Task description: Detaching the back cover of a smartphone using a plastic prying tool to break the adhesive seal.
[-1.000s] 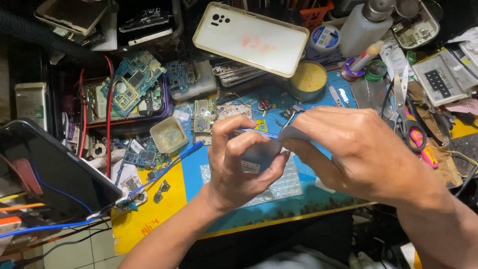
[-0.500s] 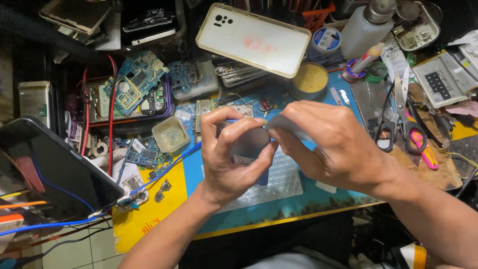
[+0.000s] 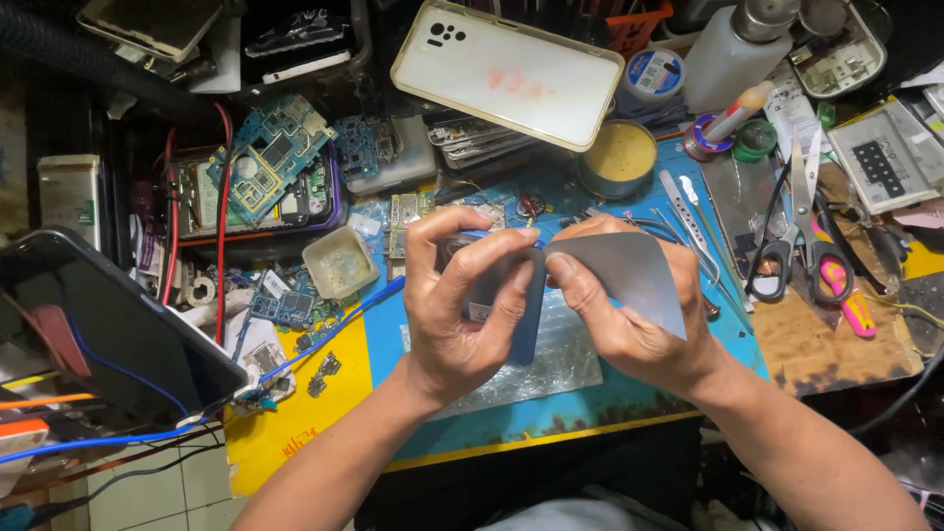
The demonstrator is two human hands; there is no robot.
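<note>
Left hand grips the blue phone edge-on, thumb and fingers wrapped round it. Just right, touching it, right hand pinches a grey sheet, now lifted clear of the phone versus a second ago. Looks like the sheet's peeling off.

Scissors right of solder tin

Scissors, white phone case
</note>
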